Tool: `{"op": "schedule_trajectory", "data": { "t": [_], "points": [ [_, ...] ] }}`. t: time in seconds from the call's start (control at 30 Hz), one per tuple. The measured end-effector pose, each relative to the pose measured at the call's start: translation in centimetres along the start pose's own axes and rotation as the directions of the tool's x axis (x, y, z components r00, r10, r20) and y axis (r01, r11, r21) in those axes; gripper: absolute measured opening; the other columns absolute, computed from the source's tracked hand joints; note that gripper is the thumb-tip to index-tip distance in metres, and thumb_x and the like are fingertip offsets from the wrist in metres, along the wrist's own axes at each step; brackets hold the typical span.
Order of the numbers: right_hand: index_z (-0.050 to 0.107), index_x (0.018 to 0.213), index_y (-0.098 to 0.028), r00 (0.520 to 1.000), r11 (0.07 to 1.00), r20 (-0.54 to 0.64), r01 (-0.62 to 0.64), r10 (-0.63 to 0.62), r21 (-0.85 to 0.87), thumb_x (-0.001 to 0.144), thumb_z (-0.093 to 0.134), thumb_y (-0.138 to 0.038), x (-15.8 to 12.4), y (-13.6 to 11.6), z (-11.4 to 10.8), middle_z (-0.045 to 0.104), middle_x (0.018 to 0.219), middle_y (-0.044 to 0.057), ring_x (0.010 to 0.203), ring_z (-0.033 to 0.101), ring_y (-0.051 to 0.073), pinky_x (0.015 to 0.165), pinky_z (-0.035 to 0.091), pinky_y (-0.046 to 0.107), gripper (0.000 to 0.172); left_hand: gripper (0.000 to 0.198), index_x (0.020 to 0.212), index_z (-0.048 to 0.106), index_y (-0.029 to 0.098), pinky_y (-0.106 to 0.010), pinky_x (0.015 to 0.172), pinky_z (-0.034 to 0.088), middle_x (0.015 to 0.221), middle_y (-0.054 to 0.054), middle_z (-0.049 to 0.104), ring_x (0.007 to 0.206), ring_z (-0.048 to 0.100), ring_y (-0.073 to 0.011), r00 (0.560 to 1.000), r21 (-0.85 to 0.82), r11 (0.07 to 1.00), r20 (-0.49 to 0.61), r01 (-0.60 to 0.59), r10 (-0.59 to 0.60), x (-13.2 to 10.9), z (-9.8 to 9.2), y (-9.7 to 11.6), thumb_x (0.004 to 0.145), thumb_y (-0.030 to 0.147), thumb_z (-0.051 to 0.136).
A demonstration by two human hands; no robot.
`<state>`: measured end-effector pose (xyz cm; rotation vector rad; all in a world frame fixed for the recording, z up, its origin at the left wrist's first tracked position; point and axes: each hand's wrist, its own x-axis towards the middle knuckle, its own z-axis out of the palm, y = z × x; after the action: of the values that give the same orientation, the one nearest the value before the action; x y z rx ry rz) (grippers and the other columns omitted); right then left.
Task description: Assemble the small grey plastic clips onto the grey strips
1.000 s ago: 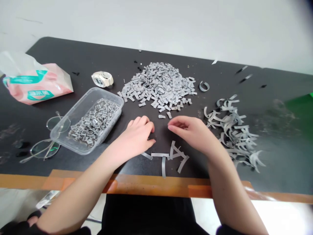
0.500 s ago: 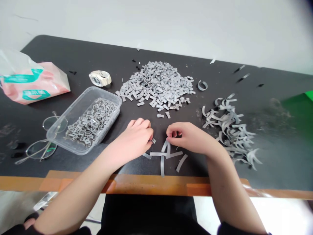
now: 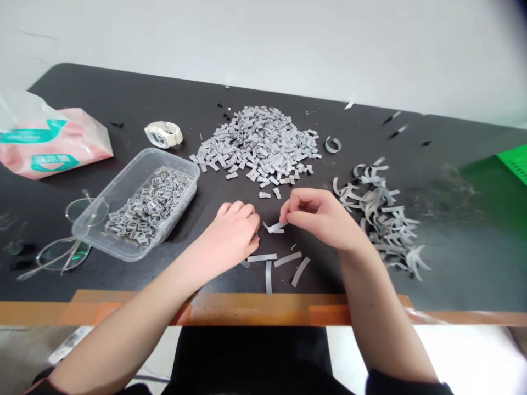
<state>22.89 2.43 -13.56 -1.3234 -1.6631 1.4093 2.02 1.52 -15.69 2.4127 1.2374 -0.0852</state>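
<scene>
My right hand (image 3: 320, 216) pinches a grey strip (image 3: 275, 226) between thumb and forefinger, a little above the black table; the strip's free end points left, and it may be two strips together. Closed and knuckles up, my left hand (image 3: 231, 229) rests just left of it. A small grey buckle (image 3: 256, 235) peeks out at its fingertips, mostly hidden. Below the hands lie several loose flat strips, among them a vertical strip (image 3: 269, 277) and a slanted strip (image 3: 300, 272). Beyond both hands rises a heap of small folded grey strip pieces (image 3: 263, 144).
A clear plastic box (image 3: 135, 252) with many small grey buckles stands left. Around it are eyeglasses (image 3: 61, 255), a white watch (image 3: 163, 135) and a pink tissue pack (image 3: 69, 142). Curled grey strips (image 3: 381, 214) are piled at right; a green basket (image 3: 514, 164) sits at the far right.
My right hand has moved slightly away from me, lifting the strip off the loose strips and tilting it toward my left hand. My left hand stays nearly in place.
</scene>
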Motion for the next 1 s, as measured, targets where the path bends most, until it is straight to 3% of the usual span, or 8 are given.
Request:
{"op": "schedule_trajectory", "data": {
  "t": [0.1, 0.2, 0.4, 0.53, 0.7, 0.9, 1.0],
  "points": [
    [0.054, 0.066, -0.020, 1.000, 0.998, -0.020, 0.016, -0.017, -0.059, 0.080, 0.061, -0.015, -0.1, -0.2, 0.2, 0.057, 0.066, -0.004, 0.065, 0.048, 0.012, 0.064, 0.038, 0.027, 0.016, 0.010, 0.085, 0.061, 0.016, -0.046, 0.094, 0.040, 0.095, -0.009, 0.067, 0.098, 0.058, -0.0280, 0.994, -0.044, 0.999, -0.108, -0.004, -0.001, 0.2, -0.2, 0.0, 0.091, 0.022, 0.056],
    [0.056, 0.069, -0.019, 1.000, 0.998, -0.001, -0.015, 0.015, -0.060, 0.084, 0.067, -0.025, -0.1, -0.1, 0.4, 0.050, 0.065, -0.005, 0.062, 0.043, 0.011, 0.060, 0.036, 0.026, 0.019, 0.010, 0.084, 0.060, 0.018, -0.043, 0.092, 0.043, 0.083, -0.004, 0.067, 0.086, 0.060, -0.0237, 0.981, -0.198, 0.980, -0.179, 0.033, -0.070, 0.4, -0.9, 0.1, 0.091, 0.020, 0.053],
    [0.070, 0.092, -0.018, 0.994, 0.985, 0.062, -0.095, 0.087, 0.147, 0.086, 0.070, -0.029, 0.0, 0.1, 0.8, 0.067, 0.077, 0.000, 0.068, 0.061, 0.013, 0.066, 0.050, 0.028, 0.013, 0.007, 0.085, 0.063, 0.020, -0.029, 0.069, 0.047, 0.080, 0.001, 0.070, 0.072, 0.064, -0.0163, 0.928, -0.600, 0.799, -0.273, 0.042, -0.255, 0.0, -1.9, 0.4, 0.089, 0.023, 0.058],
    [0.065, 0.109, -0.018, 0.995, 0.928, 0.046, -0.098, 0.087, 0.360, 0.081, 0.077, -0.026, 0.1, 0.1, 1.5, 0.074, 0.073, 0.001, 0.059, 0.064, 0.014, 0.053, 0.051, 0.026, 0.032, 0.008, 0.090, 0.066, 0.020, -0.026, 0.065, 0.047, 0.078, 0.001, 0.070, 0.070, 0.064, -0.0149, 0.884, -0.681, 0.732, -0.356, -0.022, -0.305, -0.4, -1.7, 0.6, 0.090, 0.027, 0.061],
    [0.071, 0.088, -0.015, 0.996, 0.912, -0.015, -0.077, 0.091, 0.403, 0.076, 0.085, -0.028, 0.3, 0.2, 2.5, 0.070, 0.062, -0.001, 0.054, 0.059, 0.010, 0.050, 0.044, 0.022, 0.023, 0.011, 0.090, 0.068, 0.020, -0.027, 0.065, 0.050, 0.078, 0.000, 0.071, 0.073, 0.067, -0.0157, 0.883, -0.718, 0.693, -0.362, -0.061, -0.297, -0.6, -2.0, 0.9, 0.091, 0.029, 0.062],
    [0.074, 0.081, -0.018, 0.998, 0.816, 0.030, -0.068, 0.062, 0.574, 0.077, 0.087, -0.036, 0.2, 0.2, 2.1, 0.067, 0.060, -0.002, 0.053, 0.058, 0.010, 0.051, 0.043, 0.023, 0.023, 0.015, 0.100, 0.071, 0.020, -0.027, 0.072, 0.058, 0.079, 0.000, 0.076, 0.075, 0.073, -0.0155, 0.930, -0.897, 0.407, -0.284, -0.172, -0.233, -0.7, -2.6, 1.3, 0.086, 0.019, 0.068],
    [0.073, 0.078, -0.018, 0.995, 0.769, 0.077, -0.096, 0.061, 0.631, 0.076, 0.088, -0.036, 0.2, 0.2, 2.0, 0.071, 0.065, 0.000, 0.052, 0.059, 0.010, 0.051, 0.045, 0.023, 0.023, 0.014, 0.099, 0.073, 0.020, -0.026, 0.074, 0.060, 0.078, 0.001, 0.076, 0.074, 0.074, -0.0144, 0.924, -0.916, 0.342, -0.301, -0.211, -0.236, -0.9, -2.6, 1.5, 0.086, 0.016, 0.068]
  ]
}}
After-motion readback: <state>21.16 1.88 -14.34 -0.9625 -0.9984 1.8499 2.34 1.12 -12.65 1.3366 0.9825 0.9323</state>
